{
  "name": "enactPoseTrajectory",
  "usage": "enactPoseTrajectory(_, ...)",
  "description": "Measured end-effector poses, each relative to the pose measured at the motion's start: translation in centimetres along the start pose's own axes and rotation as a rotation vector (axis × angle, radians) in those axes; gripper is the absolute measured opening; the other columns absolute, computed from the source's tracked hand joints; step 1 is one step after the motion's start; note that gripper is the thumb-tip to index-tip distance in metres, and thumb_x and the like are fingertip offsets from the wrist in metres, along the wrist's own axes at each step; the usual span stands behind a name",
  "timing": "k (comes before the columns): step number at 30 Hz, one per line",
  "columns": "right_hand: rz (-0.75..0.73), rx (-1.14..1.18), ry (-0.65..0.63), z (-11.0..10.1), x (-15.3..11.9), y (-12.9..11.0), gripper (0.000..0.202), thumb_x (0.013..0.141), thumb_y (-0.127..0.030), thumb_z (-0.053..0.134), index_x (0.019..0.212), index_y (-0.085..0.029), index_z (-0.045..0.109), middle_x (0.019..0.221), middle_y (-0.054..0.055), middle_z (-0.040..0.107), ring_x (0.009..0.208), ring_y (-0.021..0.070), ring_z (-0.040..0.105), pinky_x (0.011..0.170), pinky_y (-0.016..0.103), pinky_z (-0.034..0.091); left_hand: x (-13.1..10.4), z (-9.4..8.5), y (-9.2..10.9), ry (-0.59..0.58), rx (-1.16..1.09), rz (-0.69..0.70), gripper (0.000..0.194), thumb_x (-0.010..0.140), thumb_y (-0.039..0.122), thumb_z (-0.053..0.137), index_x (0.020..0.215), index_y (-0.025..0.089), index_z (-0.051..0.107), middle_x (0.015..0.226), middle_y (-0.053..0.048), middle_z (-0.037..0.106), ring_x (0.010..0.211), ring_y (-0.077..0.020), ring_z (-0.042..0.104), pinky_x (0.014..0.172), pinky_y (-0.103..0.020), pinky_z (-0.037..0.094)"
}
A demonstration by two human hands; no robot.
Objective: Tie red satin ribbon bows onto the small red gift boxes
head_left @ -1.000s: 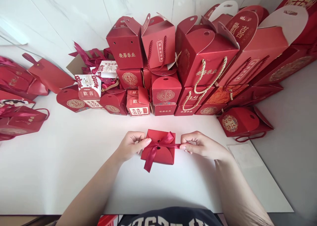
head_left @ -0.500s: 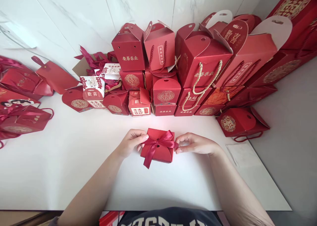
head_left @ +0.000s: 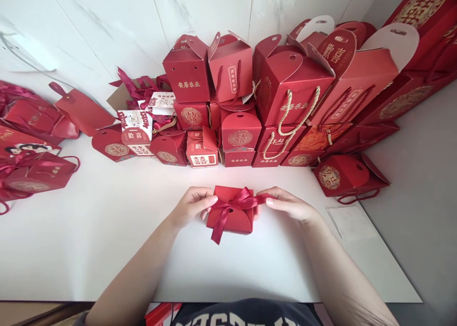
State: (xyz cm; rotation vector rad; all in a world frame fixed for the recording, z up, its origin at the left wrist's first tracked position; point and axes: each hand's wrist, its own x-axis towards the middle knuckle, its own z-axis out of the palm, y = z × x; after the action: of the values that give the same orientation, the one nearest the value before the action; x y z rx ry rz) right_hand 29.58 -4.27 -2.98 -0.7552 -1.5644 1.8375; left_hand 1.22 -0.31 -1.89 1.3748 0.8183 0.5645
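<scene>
A small red gift box (head_left: pixel 228 223) with overlapping rounded flaps lies on the white table in front of me. Across its top is a tied bow of dark red satin ribbon (head_left: pixel 221 216), one tail hanging over the front edge. My left hand (head_left: pixel 194 206) is closed at the box's left side, thumb and fingers pinching the ribbon there. On the other side my right hand (head_left: pixel 285 204) pinches the ribbon's right-hand part between thumb and index finger, stretched beyond the box edge. Its lower fingers rest against the box's right side, partly hidden.
Stacked red gift boxes (head_left: pixel 241 131), some with rope handles, line the tiled wall. More red boxes (head_left: pixel 39 173) stand at the left. A single box (head_left: pixel 348 173) sits at the right near a flat white sheet (head_left: pixel 352 220). An open box of ribbons (head_left: pixel 143 90) is behind.
My right hand has drawn the ribbon's right part outward and slightly up, so more of it shows. In view, the box sits slightly further right. My left hand keeps its pinch.
</scene>
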Motion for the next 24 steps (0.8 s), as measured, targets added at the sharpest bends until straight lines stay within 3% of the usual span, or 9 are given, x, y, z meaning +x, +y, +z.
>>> enactPoseTrajectory(2,-0.001,-0.029,0.083,0.2,0.3,0.3,0.039,0.092,-0.046,0.055,0.072,-0.014,0.065,0.079,0.008,0.070,0.079,0.0199,0.064,0.080,0.033,0.048,0.0,0.0,0.0,0.005,0.002,0.000,0.042,0.084,0.042,0.061,0.054,0.016,0.047,0.043,0.004,0.046,0.039,-0.0068,0.040,0.044,-0.022,0.029)
enactPoseTrajectory(5,0.014,-0.053,0.085,0.2,0.6,0.8,0.034,0.092,-0.039,0.059,0.070,-0.014,0.064,0.076,0.006,0.070,0.074,0.0162,0.061,0.074,0.028,0.046,0.0,0.1,-0.2,0.034,0.027,0.013,0.045,0.085,0.041,0.060,0.052,0.016,0.044,0.041,0.004,0.045,0.038,-0.0066,0.039,0.043,-0.022,0.029)
enactPoseTrajectory(14,-0.022,-0.064,0.114,-0.1,0.9,1.3,0.032,0.092,-0.037,0.059,0.072,-0.013,0.068,0.080,0.007,0.068,0.079,0.0176,0.062,0.076,0.028,0.046,-0.1,0.0,-0.2,0.083,0.044,0.081,0.047,0.088,0.037,0.058,0.049,0.016,0.042,0.040,0.003,0.048,0.039,-0.0065,0.044,0.045,-0.020,0.033)
enactPoseTrajectory(24,-0.037,-0.062,0.180,0.1,0.9,0.6,0.030,0.095,-0.032,0.055,0.074,-0.015,0.069,0.082,0.005,0.068,0.081,0.0169,0.062,0.081,0.028,0.045,-0.2,-0.1,-0.4,0.102,0.073,0.056,0.045,0.088,0.033,0.058,0.049,0.015,0.045,0.041,0.001,0.057,0.039,-0.0086,0.051,0.045,-0.020,0.036)
